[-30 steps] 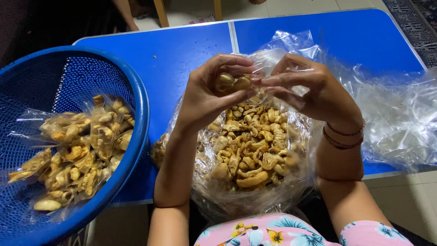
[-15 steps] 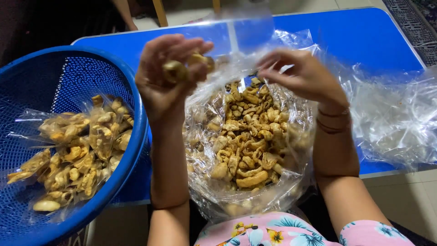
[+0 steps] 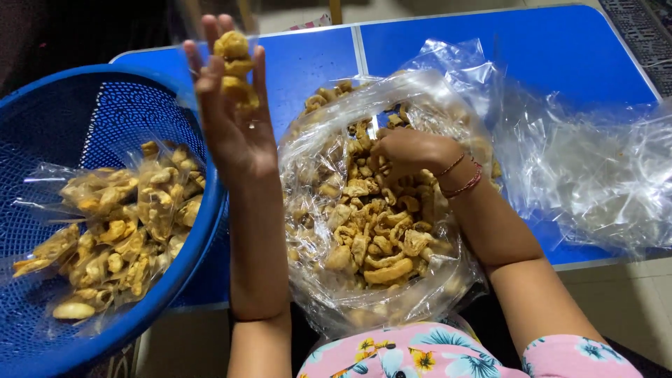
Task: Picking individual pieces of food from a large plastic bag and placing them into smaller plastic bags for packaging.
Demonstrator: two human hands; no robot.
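— Where was the left hand (image 3: 234, 129) at that moment?

— Raised upright over the left part of the blue worktop (image 3: 560, 56), palm towards the camera. Its grip was pinching a small clear bag (image 3: 236, 66) stacked with a few golden fried snack pieces; the fingers (image 3: 203, 70) stood straight up behind the bag, and the thumb pressed it from the right.

— And the right hand (image 3: 409, 150)?

— Down inside the big open plastic sack (image 3: 315, 161), which sat at the near edge of the worktop, just right of the raised arm. The hand lay knuckles up on the heap of loose fried pieces (image 3: 371, 231), fingers curled down into them. The fingertips were buried, so I could not tell whether that grip was closed on anything. Thin red bracelets (image 3: 462, 178) circled the wrist.

— What lay around them?

— On the left, a round blue mesh basket (image 3: 84, 112) (its rim hung over the worktop's near edge) held several filled clear packets (image 3: 119, 224) of the same snack. On the right, a crumpled pile of empty clear bags (image 3: 595, 168) spread across the worktop, touching the sack's far side, I think. At the near edge of the view a pink flowered garment (image 3: 420, 353) showed.
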